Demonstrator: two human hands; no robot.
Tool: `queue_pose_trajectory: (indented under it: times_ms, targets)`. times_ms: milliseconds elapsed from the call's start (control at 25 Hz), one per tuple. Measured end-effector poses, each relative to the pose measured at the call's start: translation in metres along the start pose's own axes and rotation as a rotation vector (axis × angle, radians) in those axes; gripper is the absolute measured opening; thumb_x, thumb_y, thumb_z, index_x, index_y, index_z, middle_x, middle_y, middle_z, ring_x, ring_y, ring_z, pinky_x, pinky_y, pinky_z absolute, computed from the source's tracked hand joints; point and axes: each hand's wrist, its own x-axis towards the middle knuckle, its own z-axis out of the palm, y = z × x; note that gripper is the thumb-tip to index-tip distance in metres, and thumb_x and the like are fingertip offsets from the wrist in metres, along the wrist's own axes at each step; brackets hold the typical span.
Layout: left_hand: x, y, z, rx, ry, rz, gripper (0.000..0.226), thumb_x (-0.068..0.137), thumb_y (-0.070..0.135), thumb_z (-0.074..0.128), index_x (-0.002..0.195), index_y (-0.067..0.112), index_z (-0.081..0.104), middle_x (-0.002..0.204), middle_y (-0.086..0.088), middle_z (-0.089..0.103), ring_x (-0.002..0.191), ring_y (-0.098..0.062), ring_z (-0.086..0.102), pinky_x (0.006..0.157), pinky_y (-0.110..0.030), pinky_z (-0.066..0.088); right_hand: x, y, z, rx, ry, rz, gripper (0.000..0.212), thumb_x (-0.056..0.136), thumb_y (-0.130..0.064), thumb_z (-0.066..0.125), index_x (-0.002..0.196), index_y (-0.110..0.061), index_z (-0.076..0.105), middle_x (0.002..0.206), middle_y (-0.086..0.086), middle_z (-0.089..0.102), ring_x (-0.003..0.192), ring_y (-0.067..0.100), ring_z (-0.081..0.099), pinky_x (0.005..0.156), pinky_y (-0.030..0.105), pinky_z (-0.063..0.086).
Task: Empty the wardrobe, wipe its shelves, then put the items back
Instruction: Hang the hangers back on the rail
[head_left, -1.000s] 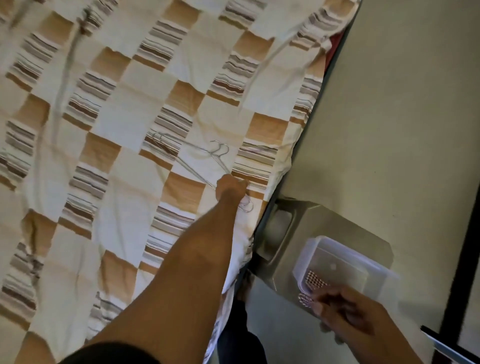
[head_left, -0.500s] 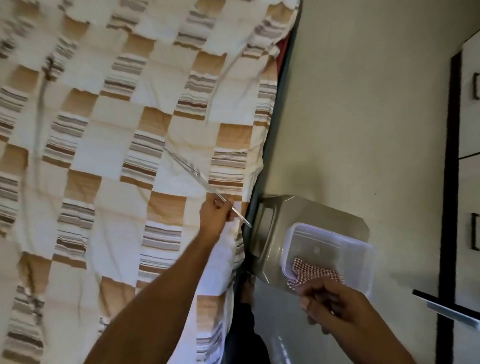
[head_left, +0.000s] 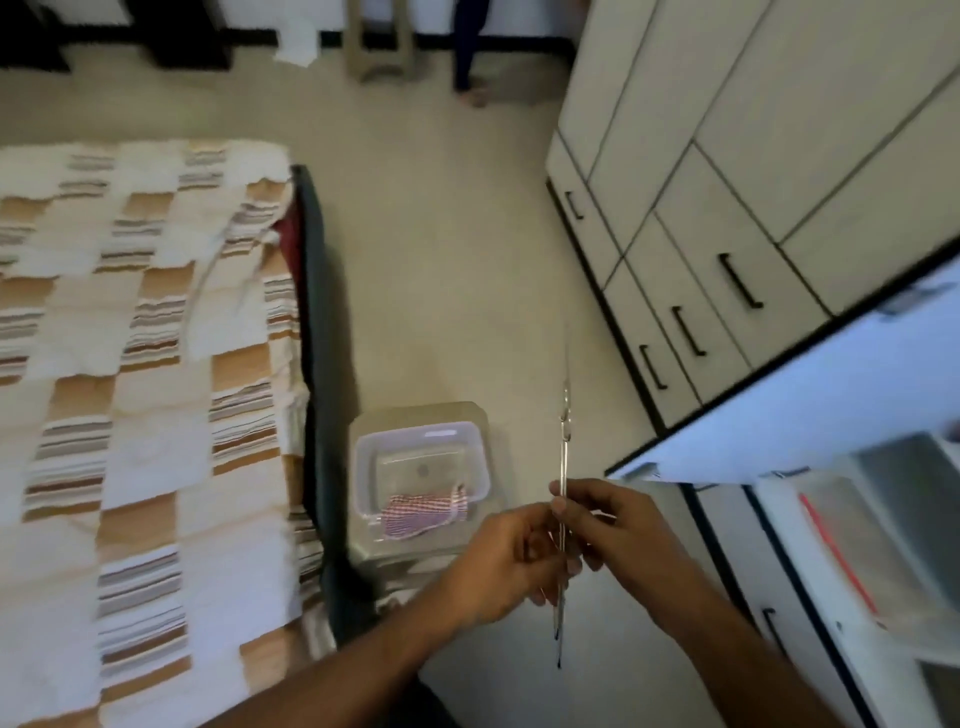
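Observation:
Thin wire hangers (head_left: 563, 447) stand edge-on and upright in front of me, over the floor. My left hand (head_left: 498, 561) and my right hand (head_left: 613, 525) both pinch them near the lower part. The wardrobe (head_left: 779, 171) rises at the right, with one white door (head_left: 810, 395) swung open toward me and pale shelves (head_left: 893, 525) showing behind it. On a grey stool beside the bed sits a clear plastic tub (head_left: 421, 467) holding a red-checked cloth (head_left: 426, 512).
The bed with a brown-and-white checked cover (head_left: 145, 389) fills the left. Bare beige floor (head_left: 457, 260) runs between bed and wardrobe. A stool (head_left: 379, 47) and a person's foot (head_left: 475, 96) are at the far wall. Drawers with black handles (head_left: 688, 332) line the wardrobe's base.
My left hand lifted the hangers off the bed and carried them right, in front of the wardrobe. My right hand left the tub and took hold of them. My view swung from bed to floor.

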Motion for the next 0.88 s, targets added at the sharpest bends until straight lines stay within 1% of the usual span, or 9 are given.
queue_pose_trajectory:
  times_ms: [120, 240, 320, 400, 480, 560, 600, 760, 880]
  targets:
    - [0.009, 0.028, 0.086, 0.105, -0.218, 0.033, 0.014, 0.090, 0.012, 0.072, 0.098, 0.023, 0.066, 0.069, 0.005, 0.069, 0.063, -0.015, 0.067, 0.061, -0.030, 0.056, -0.063, 0.041, -0.073, 0.138, 0.128, -0.027, 0.011, 0.092, -0.020, 0.070, 0.101, -0.024, 0.076, 0.067, 0.003, 0.067, 0.059, 0.016, 0.057, 0.058, 0.027, 0.048]
    - [0.026, 0.052, 0.169, 0.216, -0.446, 0.048, 0.013, 0.086, 0.020, 0.078, 0.086, 0.029, 0.068, 0.066, 0.006, 0.064, 0.060, -0.010, 0.061, 0.061, -0.028, 0.051, -0.130, 0.086, -0.142, 0.294, 0.310, -0.023, 0.009, 0.090, -0.014, 0.072, 0.097, -0.015, 0.077, 0.065, 0.006, 0.065, 0.060, 0.018, 0.055, 0.056, 0.026, 0.047]
    - [0.044, 0.073, 0.203, 0.305, -0.450, 0.140, 0.014, 0.079, 0.034, 0.082, 0.081, 0.026, 0.071, 0.065, 0.006, 0.064, 0.061, -0.010, 0.056, 0.061, -0.028, 0.044, -0.159, 0.106, -0.172, 0.385, 0.396, -0.019, 0.007, 0.089, -0.011, 0.073, 0.095, -0.009, 0.076, 0.063, 0.005, 0.064, 0.058, 0.017, 0.054, 0.053, 0.025, 0.046]
    - [0.069, 0.108, 0.248, 0.307, -0.340, 0.270, 0.024, 0.074, 0.042, 0.082, 0.086, 0.023, 0.072, 0.068, 0.006, 0.065, 0.062, -0.010, 0.053, 0.061, -0.028, 0.041, -0.192, 0.125, -0.208, 0.451, 0.497, -0.033, 0.007, 0.089, -0.009, 0.072, 0.095, -0.005, 0.075, 0.064, 0.006, 0.062, 0.057, 0.016, 0.053, 0.052, 0.024, 0.044]
    - [0.091, 0.146, 0.284, 0.271, -0.295, 0.381, 0.025, 0.077, 0.036, 0.083, 0.098, 0.027, 0.074, 0.084, 0.005, 0.071, 0.066, -0.012, 0.056, 0.062, -0.021, 0.045, -0.215, 0.134, -0.230, 0.505, 0.556, -0.066, 0.010, 0.090, -0.009, 0.071, 0.098, -0.003, 0.074, 0.069, 0.006, 0.063, 0.058, 0.014, 0.054, 0.051, 0.023, 0.045]
    - [0.110, 0.179, 0.336, 0.316, -0.413, 0.470, 0.034, 0.080, 0.034, 0.082, 0.112, 0.030, 0.073, 0.099, 0.006, 0.069, 0.072, -0.012, 0.059, 0.066, -0.019, 0.048, -0.240, 0.142, -0.255, 0.558, 0.646, -0.093, 0.013, 0.090, -0.009, 0.071, 0.101, -0.003, 0.073, 0.073, 0.007, 0.064, 0.058, 0.013, 0.055, 0.051, 0.023, 0.045]
    - [0.117, 0.189, 0.355, 0.338, -0.468, 0.504, 0.037, 0.079, 0.035, 0.081, 0.115, 0.030, 0.072, 0.102, 0.006, 0.067, 0.073, -0.012, 0.060, 0.068, -0.019, 0.050, -0.247, 0.142, -0.263, 0.569, 0.672, -0.101, 0.015, 0.089, -0.009, 0.072, 0.103, -0.003, 0.073, 0.073, 0.007, 0.064, 0.057, 0.012, 0.055, 0.051, 0.022, 0.044]
    - [0.145, 0.217, 0.423, 0.319, -0.700, 0.569, 0.039, 0.081, 0.021, 0.083, 0.119, 0.024, 0.072, 0.104, -0.008, 0.061, 0.075, -0.013, 0.058, 0.066, -0.023, 0.054, -0.267, 0.138, -0.300, 0.605, 0.777, -0.144, 0.017, 0.089, -0.009, 0.072, 0.104, -0.002, 0.071, 0.067, 0.002, 0.063, 0.055, 0.011, 0.054, 0.050, 0.022, 0.043]
    - [0.168, 0.240, 0.458, 0.343, -0.834, 0.616, 0.045, 0.079, 0.026, 0.083, 0.122, 0.023, 0.070, 0.104, -0.008, 0.059, 0.078, -0.018, 0.059, 0.073, -0.027, 0.056, -0.276, 0.132, -0.324, 0.606, 0.867, -0.153, 0.017, 0.089, -0.011, 0.072, 0.104, -0.003, 0.071, 0.067, 0.002, 0.062, 0.057, 0.012, 0.053, 0.050, 0.023, 0.043]
